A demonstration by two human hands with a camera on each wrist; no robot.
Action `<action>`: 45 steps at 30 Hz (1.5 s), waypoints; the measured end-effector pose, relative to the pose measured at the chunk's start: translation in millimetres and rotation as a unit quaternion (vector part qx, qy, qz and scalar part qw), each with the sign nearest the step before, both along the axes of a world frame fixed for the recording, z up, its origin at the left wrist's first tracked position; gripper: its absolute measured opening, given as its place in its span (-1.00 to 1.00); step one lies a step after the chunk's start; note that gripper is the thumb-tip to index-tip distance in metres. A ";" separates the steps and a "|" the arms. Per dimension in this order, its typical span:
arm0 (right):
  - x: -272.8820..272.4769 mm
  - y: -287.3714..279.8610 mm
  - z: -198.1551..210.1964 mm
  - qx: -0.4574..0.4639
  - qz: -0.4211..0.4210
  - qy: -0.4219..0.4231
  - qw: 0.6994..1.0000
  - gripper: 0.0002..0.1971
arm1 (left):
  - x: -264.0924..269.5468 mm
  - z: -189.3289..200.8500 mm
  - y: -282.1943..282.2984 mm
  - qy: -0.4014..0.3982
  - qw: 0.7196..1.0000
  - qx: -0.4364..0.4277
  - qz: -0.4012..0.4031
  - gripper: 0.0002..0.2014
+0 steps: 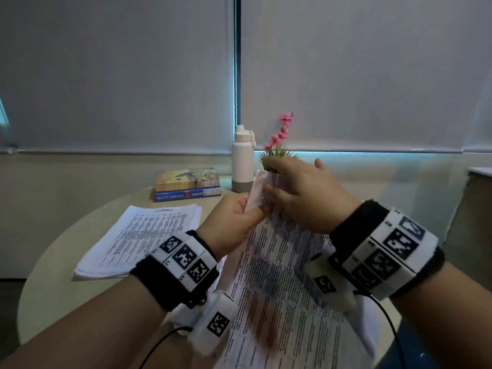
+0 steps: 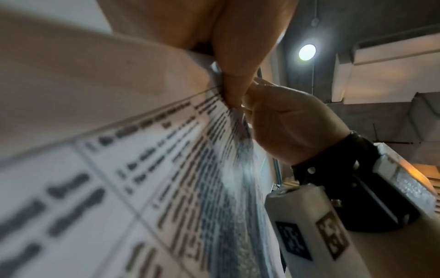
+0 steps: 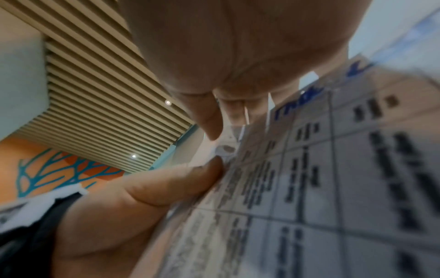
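– In the lower middle of the head view, what are both hands on?
– A bundle of printed sheets, ruled into tables of text. It is held up off the round table and tilted, running from the bottom edge of the frame up to the centre.
– How does the left hand hold it?
– It pinches the upper left corner, with the thumb pressed on the printed face and the other fingers behind the paper.
– And the right hand?
– It is at the top edge, just right of the left one. Its thumb lies on the near face and its fingers reach over behind, so it nips the paper too. One sheet's corner curls up between the two hands.
– What else is on the table?
– Left of centre, a second stack of papers lies flat. Above it in the frame are two books, one on the other. Right of them stand a white bottle and a plant with pink flowers, partly hidden by the right hand.
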State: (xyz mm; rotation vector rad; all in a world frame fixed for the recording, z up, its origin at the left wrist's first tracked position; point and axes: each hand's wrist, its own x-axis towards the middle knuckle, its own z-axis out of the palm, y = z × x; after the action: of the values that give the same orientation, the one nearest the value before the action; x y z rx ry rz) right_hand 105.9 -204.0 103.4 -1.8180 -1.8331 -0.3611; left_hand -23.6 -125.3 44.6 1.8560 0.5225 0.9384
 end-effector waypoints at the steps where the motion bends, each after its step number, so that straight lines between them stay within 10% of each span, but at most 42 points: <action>1: -1.1 -1.7 0.5 -0.008 0.008 0.005 1.000 -0.55 | -0.3 0.7 -0.7 0.003 1.000 0.003 -0.003 -0.78; 8: 1.1 8.1 2.3 0.032 0.086 0.107 0.990 -0.93 | 1.1 3.0 -4.7 0.017 0.999 0.013 -0.035 -0.82; 17: 5.0 19.9 -0.3 0.085 0.099 0.208 0.969 -0.87 | 5.2 2.7 -7.0 -0.049 0.994 0.094 0.027 -0.69; 28: -0.6 1.6 -6.7 -0.020 0.036 0.027 0.999 -0.59 | 5.7 3.9 -4.4 -0.013 0.992 0.125 0.032 -0.86; 34: 78.9 -9.2 6.1 0.117 -0.008 0.257 0.959 -0.76 | -14.1 -8.2 18.9 0.028 0.996 0.056 0.061 -0.79; 45: 174.1 41.3 -102.9 -0.342 -0.277 0.088 0.893 -0.58 | -47.6 -35.7 59.9 0.140 0.976 -0.047 0.163 -0.67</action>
State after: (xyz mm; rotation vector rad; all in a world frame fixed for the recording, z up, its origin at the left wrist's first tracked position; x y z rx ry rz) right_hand 280.0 -162.7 0.5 -2.7501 -1.3625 0.3054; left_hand -71.2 -65.4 8.9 1.8588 1.0510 0.8468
